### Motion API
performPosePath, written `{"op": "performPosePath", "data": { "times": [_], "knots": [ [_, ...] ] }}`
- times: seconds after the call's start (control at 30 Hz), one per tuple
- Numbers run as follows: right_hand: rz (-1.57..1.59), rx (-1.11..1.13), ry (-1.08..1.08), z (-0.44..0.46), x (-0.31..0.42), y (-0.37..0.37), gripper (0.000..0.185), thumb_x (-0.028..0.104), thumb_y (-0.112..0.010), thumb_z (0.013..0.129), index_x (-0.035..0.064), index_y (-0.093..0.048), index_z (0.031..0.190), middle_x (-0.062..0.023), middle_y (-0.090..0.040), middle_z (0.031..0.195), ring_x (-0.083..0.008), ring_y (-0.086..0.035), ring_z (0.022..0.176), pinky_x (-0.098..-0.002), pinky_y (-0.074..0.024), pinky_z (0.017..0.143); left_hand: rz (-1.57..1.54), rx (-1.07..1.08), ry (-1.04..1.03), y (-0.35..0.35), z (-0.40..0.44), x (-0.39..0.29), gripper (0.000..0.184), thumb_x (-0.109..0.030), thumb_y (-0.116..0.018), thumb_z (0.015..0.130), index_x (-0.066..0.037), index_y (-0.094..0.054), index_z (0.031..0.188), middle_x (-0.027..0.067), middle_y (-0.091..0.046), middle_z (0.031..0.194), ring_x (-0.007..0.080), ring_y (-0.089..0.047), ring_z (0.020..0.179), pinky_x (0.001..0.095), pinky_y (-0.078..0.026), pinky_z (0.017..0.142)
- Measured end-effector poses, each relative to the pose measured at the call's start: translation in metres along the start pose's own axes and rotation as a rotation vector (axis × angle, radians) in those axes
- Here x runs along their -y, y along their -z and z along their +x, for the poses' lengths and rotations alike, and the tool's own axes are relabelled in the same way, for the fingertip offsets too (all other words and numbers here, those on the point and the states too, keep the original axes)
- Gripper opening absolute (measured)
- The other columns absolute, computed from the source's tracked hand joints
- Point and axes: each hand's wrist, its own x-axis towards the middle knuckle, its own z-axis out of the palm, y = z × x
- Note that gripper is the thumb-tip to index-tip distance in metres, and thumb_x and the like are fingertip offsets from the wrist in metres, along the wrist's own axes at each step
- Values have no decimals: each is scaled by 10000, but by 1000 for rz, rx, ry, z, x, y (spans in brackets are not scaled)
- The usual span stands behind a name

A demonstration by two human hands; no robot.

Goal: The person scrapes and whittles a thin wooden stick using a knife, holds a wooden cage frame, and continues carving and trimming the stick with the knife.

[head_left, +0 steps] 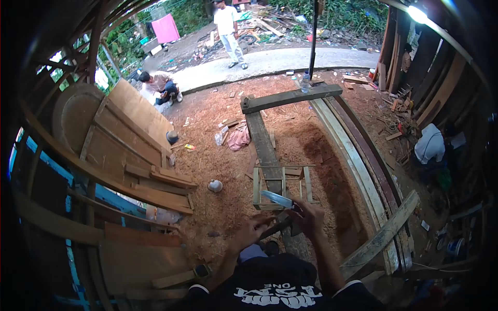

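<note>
My right hand (309,218) is closed around the near end of a flat, pale, shiny blade-like strip (277,199), which points up and to the left. Lower and to the left, my left hand (250,231) has its fingers bent together; what they hold, if anything, is too small to make out. Just beyond both hands, a small wooden frame (256,185) of thin slats rests across a long dark plank (265,147). The plank runs away from me under the frame.
A thick crossbeam (290,99) carries a plastic bottle (305,84) at the far end. Long boards (358,171) and a slanted plank (381,233) lie on the right. Wooden panels (129,129) lean at left. A white container (215,185) sits on shavings. One person (158,87) squats; another (226,28) stands.
</note>
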Motion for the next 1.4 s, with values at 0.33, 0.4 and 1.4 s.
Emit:
{"op": "performPosePath", "data": {
  "times": [0.33,0.4,1.4],
  "knots": [
    [-204,410,-155,-37,-11,28,180,284,-770,763,120,-734,829,-64,-617,611,-243,-626,565,-384,-461,563,770,-106,-224,24,11,11,232,-247,-660,905,-183,-730,1116,54,-685,960,205,-613,1046,402,-386,983],
    [-57,433,-275,-41,-10,19,248,345,-763,783,103,-708,798,-103,-619,625,-295,-635,599,-409,-465,563,899,-307,-364,24,13,7,256,-253,-701,873,-186,-717,1119,61,-669,1066,205,-544,1208,429,-318,1049],
    [971,434,-938,-31,64,-9,329,329,-660,955,59,-684,768,95,-478,594,-12,-379,517,-223,-271,473,-783,-305,34,-50,4,23,263,-175,-645,961,22,-641,1135,66,-685,983,127,-676,851,262,-564,796]
  ]
}}
